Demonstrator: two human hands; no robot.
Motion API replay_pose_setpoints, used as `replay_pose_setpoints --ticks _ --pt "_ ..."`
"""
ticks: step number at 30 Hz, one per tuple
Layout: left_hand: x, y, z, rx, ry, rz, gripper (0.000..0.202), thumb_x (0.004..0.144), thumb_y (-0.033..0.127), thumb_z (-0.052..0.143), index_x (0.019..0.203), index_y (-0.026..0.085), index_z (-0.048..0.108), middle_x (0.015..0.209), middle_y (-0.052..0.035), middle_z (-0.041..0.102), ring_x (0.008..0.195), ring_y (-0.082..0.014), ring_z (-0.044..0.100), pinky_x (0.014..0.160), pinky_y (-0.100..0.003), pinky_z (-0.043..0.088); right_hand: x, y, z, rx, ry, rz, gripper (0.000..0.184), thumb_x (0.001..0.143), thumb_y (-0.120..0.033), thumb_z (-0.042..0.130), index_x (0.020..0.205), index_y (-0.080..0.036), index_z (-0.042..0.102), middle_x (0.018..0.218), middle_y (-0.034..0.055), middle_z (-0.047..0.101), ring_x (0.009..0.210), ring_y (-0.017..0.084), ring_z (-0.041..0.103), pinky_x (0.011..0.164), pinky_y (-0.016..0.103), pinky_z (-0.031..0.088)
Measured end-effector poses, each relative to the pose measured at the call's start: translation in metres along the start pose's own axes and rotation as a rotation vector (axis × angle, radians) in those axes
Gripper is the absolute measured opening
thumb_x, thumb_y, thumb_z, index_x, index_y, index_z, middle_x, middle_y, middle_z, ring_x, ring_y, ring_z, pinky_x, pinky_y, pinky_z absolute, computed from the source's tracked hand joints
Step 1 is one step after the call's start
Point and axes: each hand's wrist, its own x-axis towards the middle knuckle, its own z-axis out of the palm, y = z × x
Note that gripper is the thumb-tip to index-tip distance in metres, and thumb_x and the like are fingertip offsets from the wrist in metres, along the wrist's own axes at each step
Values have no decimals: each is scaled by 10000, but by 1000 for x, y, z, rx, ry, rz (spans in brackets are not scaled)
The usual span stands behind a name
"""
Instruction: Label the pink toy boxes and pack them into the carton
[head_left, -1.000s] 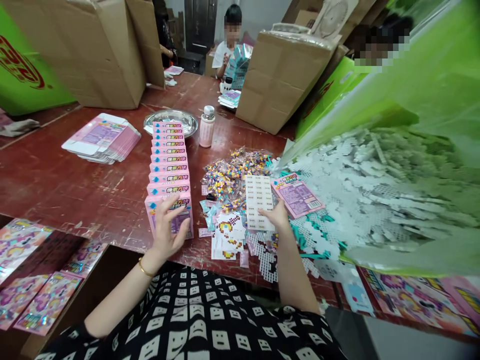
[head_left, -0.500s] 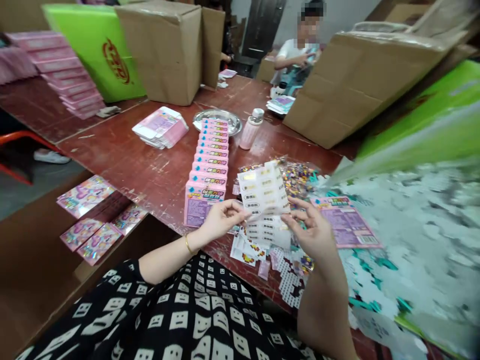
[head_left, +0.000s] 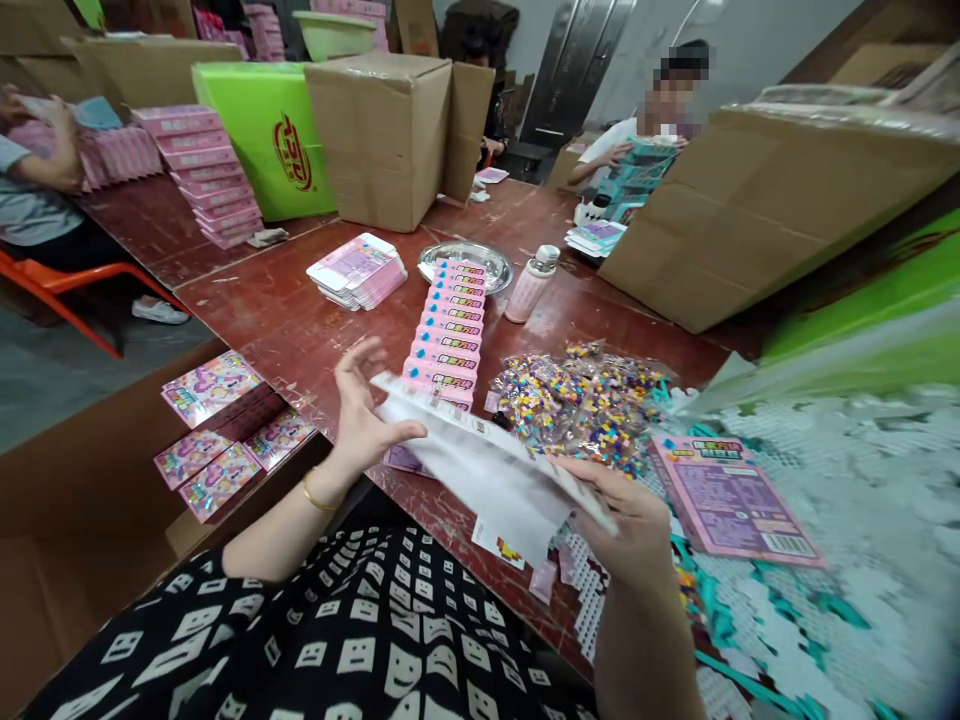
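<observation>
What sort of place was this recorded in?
Probably a packing workshop: a row of pink boxes, bagged colourful pieces and large cardboard cartons share a worn red table.

I get soft, cool, middling light on the table [head_left: 247, 300], with a faint sheen on its wood, glints off the plate [head_left: 501, 262] and bottle [head_left: 528, 290] beyond the hands, and dim shade inside the carton [head_left: 67, 600] beside the left hand [head_left: 364, 415]. Motion blur smears that hand's fingertips and the sheet [head_left: 502, 480], softening its print. To the right of the right hand [head_left: 634, 520], my wide lens stretches the clear bag [head_left: 847, 370] and blurs it toward the frame's edge.
</observation>
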Motion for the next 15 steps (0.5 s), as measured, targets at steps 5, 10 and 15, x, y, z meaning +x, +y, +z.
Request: replay_pose_setpoints --ticks 5,10,15 --pt "25 18 -22 149 -463 -259 273 698 408 839 829 181 761 818 -80 737 736 -213 700 670 -309 594 20 2 3 165 -65 236 166 856 -329 653 815 -247 791 667 8 734 549 192 670 467 279 537" --pt "34 22 -33 46 -486 -445 191 682 370 823 668 188 765 687 -60 719 601 -186 660 513 -245 519 25 22 6 321 -88 235 101 763 -332 741 812 -273 808 821 60 779 699 235 724 611 341 595" --pt "31 0 -35 -150 -294 -460 380 750 574 699 754 199 758 676 -64 718 600 -213 684 567 -329 571 23 27 13 340 -37 185 182 825 -227 633 768 -291 794 829 43 772 718 227 719 624 347 578"
